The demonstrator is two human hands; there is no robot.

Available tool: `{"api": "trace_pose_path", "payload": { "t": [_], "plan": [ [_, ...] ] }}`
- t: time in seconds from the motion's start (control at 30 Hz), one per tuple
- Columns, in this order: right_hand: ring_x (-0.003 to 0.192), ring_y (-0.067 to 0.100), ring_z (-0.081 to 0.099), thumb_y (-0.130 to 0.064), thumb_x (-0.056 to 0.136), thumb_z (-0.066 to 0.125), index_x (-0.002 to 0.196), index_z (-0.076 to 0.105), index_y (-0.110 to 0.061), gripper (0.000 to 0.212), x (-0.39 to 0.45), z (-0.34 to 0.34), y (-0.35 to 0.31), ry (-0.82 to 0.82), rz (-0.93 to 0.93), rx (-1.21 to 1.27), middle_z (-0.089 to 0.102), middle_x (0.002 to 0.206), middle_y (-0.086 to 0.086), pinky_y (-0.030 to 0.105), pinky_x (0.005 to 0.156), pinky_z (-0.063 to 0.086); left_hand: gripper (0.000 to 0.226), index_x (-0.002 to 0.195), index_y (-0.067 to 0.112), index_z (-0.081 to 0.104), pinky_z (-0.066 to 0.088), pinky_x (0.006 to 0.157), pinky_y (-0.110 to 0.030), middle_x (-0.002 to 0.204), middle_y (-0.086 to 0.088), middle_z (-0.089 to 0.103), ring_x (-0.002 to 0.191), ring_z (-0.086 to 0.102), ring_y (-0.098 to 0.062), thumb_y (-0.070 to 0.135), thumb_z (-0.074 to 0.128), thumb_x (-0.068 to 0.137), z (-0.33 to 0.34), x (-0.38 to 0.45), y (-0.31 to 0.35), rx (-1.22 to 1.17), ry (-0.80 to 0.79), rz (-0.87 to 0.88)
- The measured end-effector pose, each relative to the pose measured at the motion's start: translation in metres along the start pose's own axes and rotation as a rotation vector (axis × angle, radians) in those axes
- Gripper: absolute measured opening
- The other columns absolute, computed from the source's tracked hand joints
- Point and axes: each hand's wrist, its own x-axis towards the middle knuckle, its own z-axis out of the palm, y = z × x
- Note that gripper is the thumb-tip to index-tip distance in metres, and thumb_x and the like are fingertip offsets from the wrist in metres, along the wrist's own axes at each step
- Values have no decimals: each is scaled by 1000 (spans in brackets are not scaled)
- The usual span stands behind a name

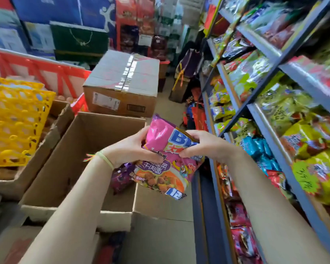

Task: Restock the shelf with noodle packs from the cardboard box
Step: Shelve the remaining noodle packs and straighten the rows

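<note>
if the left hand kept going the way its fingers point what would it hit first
Likely the right hand: the left hand points rightward across the pink noodle pack both grip; beyond lies the shelf, depth unclear.

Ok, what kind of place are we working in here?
Most likely a small grocery shop's aisle: metal shelves packed with snack bags, cardboard boxes on the floor, and both hands holding a pink noodle pack.

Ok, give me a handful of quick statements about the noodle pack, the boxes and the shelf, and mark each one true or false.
1. Both hands grip the pink noodle pack. True: left hand, right hand.
2. The open cardboard box is full to the brim. False: it looks mostly empty.
3. The box behind it is taped shut. True.
4. The shelf is on the person's left. False: it is on the right.
</note>
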Motion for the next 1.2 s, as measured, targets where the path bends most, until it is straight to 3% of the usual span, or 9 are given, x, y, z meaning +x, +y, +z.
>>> {"api": "trace_pose_path", "payload": {
  "t": [0.1,0.27,0.33,0.5,0.57,0.63,0.8,0.93,1.2],
  "plan": [
    [95,-9,64,-32,73,87,124,59,-30,58,-93,-28,28,352,-56,127,63,118,-7,20,86,55,92,136,36,46,57,90,-45,115,-1,73,102,72,-25,30,89,54,73,8,47,-73,-12,92],
    [95,11,67,-55,58,87,122,53,-29,77,-274,-42,90,1064,-151,509,66,115,3,33,82,56,65,131,15,53,60,78,-50,114,-19,71,88,73,-31,11,76,71,238,2,112,-415,-188,200],
    [90,9,69,-49,65,85,125,53,-19,74,-346,-32,105,1097,-158,615,69,110,1,26,74,54,60,130,12,55,58,79,-52,112,-19,71,85,72,-30,12,74,72,308,-7,136,-496,-256,248],
    [95,21,72,-36,60,84,109,70,-22,53,-496,7,121,1233,-117,597,76,101,1,42,94,55,74,121,8,62,57,50,-26,81,-5,75,56,70,-15,35,89,57,449,-45,183,-563,-503,255],
    [81,19,74,-17,65,82,107,69,-19,44,-551,24,122,1313,-150,664,77,93,3,36,76,61,84,116,7,72,61,60,-31,92,-11,77,73,75,-23,55,92,50,492,-76,200,-618,-835,148],
    [64,13,73,-13,63,74,102,67,-14,39,-595,42,121,1384,-186,777,76,77,1,24,55,57,68,133,-3,58,59,82,-29,101,-15,76,90,75,-26,47,66,87,529,-100,211,-616,-1126,132],
    [66,9,72,-26,50,75,108,70,-10,60,-651,66,137,1634,-158,866,76,79,-5,22,58,57,47,109,1,61,53,74,-18,83,-10,75,89,65,-22,39,34,105,590,-98,233,-194,-1018,356],
    [102,26,71,-38,55,90,122,69,-14,74,-665,54,146,1763,-113,867,74,112,8,50,101,51,64,137,21,51,52,96,-35,125,-1,70,113,67,-19,40,71,80,612,-98,241,-133,-1060,444],
    [104,18,71,-25,65,82,126,64,-18,64,-665,19,153,1695,-83,783,74,113,2,38,98,52,55,134,21,56,50,100,-47,122,-11,70,113,66,-32,16,70,80,630,-61,253,-185,-1034,489]
  ]
}}
